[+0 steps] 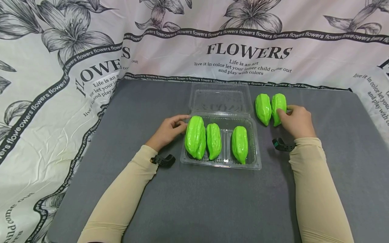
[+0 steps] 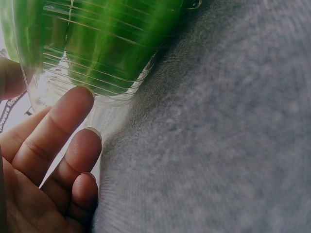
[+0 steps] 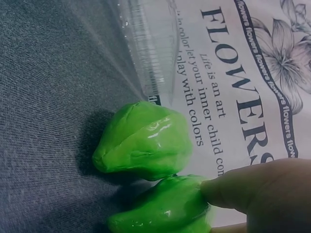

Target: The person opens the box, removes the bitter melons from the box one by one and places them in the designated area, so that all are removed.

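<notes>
A clear plastic box (image 1: 221, 164) lies on the grey table with its lid (image 1: 220, 98) folded back. Several shiny green star fruits stand in it: one group at the left (image 1: 194, 136), one beside it (image 1: 214, 140) and one toward the right (image 1: 240, 143). Against the box's left side, my left hand (image 1: 170, 130) rests its fingertips at the wall, little fingers loosely bent in the left wrist view. Behind the box to the right, my right hand (image 1: 297, 119) pinches a star fruit (image 1: 278, 104) between thumb (image 3: 226, 191) and fingers. Another star fruit (image 3: 146, 141) lies right beside that one.
A white cloth with printed flowers and lettering (image 1: 249, 50) hangs behind the table and along its left side. Black bands (image 1: 165, 161) are on both wrists. Grey table surface (image 1: 218, 202) stretches in front of the box.
</notes>
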### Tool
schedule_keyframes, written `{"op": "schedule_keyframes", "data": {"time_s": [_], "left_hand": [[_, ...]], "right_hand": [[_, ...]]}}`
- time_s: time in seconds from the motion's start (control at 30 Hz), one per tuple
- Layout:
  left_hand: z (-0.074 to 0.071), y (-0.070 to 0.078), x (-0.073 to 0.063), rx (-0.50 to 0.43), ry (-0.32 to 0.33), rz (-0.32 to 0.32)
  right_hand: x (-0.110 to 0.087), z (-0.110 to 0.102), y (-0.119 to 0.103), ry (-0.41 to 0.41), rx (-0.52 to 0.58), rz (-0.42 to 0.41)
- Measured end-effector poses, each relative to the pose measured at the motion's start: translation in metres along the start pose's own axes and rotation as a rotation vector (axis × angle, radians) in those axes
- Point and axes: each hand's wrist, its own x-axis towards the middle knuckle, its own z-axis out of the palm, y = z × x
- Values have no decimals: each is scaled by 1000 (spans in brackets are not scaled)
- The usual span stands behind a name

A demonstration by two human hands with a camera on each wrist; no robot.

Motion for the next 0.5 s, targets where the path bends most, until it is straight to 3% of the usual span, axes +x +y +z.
{"op": "schedule_keyframes", "data": {"time_s": [0.5], "left_hand": [[0, 0, 1, 14, -2, 1]], "right_hand": [[0, 1, -1, -23, -7, 12]]}}
